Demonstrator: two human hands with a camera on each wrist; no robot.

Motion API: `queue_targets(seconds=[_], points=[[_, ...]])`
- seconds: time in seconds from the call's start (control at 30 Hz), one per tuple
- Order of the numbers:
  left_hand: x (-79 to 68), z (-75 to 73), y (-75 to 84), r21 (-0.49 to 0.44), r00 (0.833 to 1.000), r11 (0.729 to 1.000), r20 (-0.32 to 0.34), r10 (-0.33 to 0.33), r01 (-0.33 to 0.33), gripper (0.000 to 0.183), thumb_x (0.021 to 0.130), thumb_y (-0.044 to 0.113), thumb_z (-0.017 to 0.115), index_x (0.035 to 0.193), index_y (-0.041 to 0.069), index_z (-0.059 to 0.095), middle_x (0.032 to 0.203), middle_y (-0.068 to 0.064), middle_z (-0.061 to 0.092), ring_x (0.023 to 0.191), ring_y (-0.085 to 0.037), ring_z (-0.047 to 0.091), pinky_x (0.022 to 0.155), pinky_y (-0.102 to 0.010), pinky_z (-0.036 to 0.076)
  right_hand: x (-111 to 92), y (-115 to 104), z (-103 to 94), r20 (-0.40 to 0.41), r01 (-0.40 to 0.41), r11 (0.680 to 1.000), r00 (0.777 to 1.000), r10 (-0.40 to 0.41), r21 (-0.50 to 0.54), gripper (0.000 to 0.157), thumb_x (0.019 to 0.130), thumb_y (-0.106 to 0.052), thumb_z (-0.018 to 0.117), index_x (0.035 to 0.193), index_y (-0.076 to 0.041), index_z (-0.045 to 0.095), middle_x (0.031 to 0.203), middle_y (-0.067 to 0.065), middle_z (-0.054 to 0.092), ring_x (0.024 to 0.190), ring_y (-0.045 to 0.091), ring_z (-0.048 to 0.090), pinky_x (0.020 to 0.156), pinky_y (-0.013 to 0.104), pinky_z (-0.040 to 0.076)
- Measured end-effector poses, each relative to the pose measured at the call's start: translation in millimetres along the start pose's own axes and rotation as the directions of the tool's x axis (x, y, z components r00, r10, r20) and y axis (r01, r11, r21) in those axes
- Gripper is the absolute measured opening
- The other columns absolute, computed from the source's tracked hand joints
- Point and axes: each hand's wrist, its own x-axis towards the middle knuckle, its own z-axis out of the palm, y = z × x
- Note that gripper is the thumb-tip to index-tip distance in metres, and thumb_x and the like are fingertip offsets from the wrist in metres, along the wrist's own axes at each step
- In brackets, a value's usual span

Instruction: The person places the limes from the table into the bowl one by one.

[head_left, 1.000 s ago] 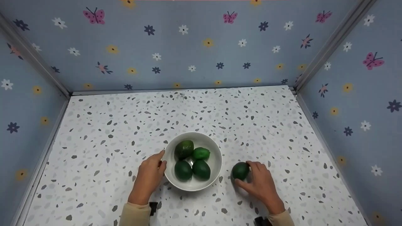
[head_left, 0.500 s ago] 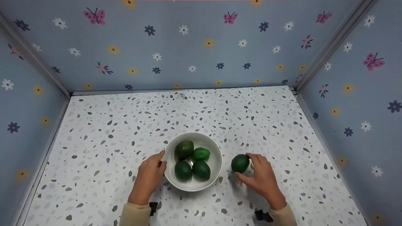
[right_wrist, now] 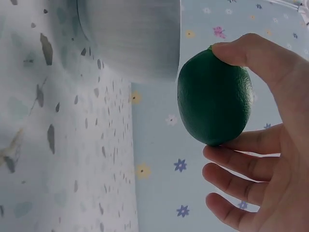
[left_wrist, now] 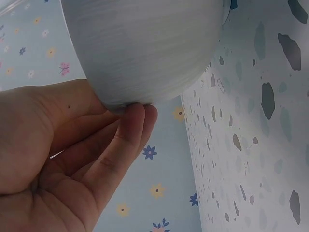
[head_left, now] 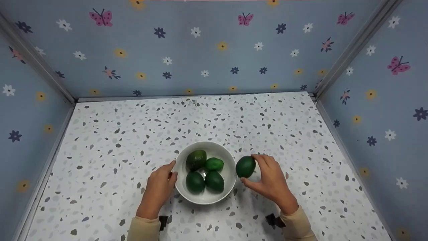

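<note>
A white bowl stands on the speckled tabletop. In it lie two dark green fruits, a mottled green one and a smaller bright green one. My left hand holds the bowl's left side, thumb and fingertips against the wall. Between the thumb and fingers of my right hand is a dark green, egg-shaped fruit with a small stem tip. It hangs just right of the bowl's rim in the head view. The other right fingers stay loosely bent below it.
The white tabletop with grey flecks runs back to a blue flowered wall panel. More flowered panels close in the left and right sides, with grey framing at the corners.
My right hand has carried the dark green fruit up from the tabletop, leftward and away from me, to beside the bowl's rim. The left hand and bowl have stayed in place.
</note>
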Motion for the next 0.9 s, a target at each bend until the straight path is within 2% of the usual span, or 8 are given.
queue_targets(seconds=[0.17,0.37,0.67,0.9], points=[[0.6,-0.3,0.9,0.003,1.000,1.000,0.010,-0.018,0.018,0.041,0.095,0.003,0.065,0.134,-0.006,0.059,0.122,-0.022,0.066,0.101,-0.032,0.067,0.086,-0.046,0.055,9.2,-7.0,4.2,0.019,0.060,0.998,0.998,-0.060,0.013,0.077,0.071,-0.050,0.085,0.127,-0.002,0.062,0.117,0.011,0.063,0.103,0.028,0.059,0.085,0.046,0.051],[0.9,0.2,0.5,0.008,1.000,1.000,-0.004,0.005,-0.005,0.040,0.094,0.001,0.065,0.133,-0.007,0.060,0.120,-0.023,0.066,0.099,-0.032,0.068,0.085,-0.047,0.056,17.1,-14.1,13.5,0.030,0.116,0.993,0.993,-0.116,0.014,0.075,0.071,-0.048,0.084,0.127,-0.003,0.062,0.119,0.009,0.063,0.104,0.028,0.058,0.087,0.047,0.050],[0.7,-0.3,0.8,-0.003,1.000,1.000,0.018,-0.017,0.017,0.041,0.095,0.003,0.065,0.134,-0.006,0.059,0.122,-0.022,0.066,0.100,-0.032,0.067,0.085,-0.046,0.056,19.7,-20.2,27.1,0.087,0.132,0.991,0.988,-0.130,-0.020,0.076,0.073,-0.052,0.082,0.130,-0.006,0.060,0.121,0.009,0.062,0.103,0.028,0.056,0.083,0.044,0.050],[0.0,-1.7,-1.6,-0.012,1.000,1.000,0.005,0.000,0.000,0.041,0.095,0.004,0.065,0.134,-0.006,0.060,0.122,-0.022,0.066,0.099,-0.032,0.068,0.084,-0.045,0.056,20.7,-18.1,32.2,0.044,0.169,0.986,0.985,-0.168,-0.015,0.062,0.081,-0.045,0.080,0.127,-0.006,0.063,0.117,0.008,0.062,0.098,0.029,0.057,0.076,0.045,0.050]])
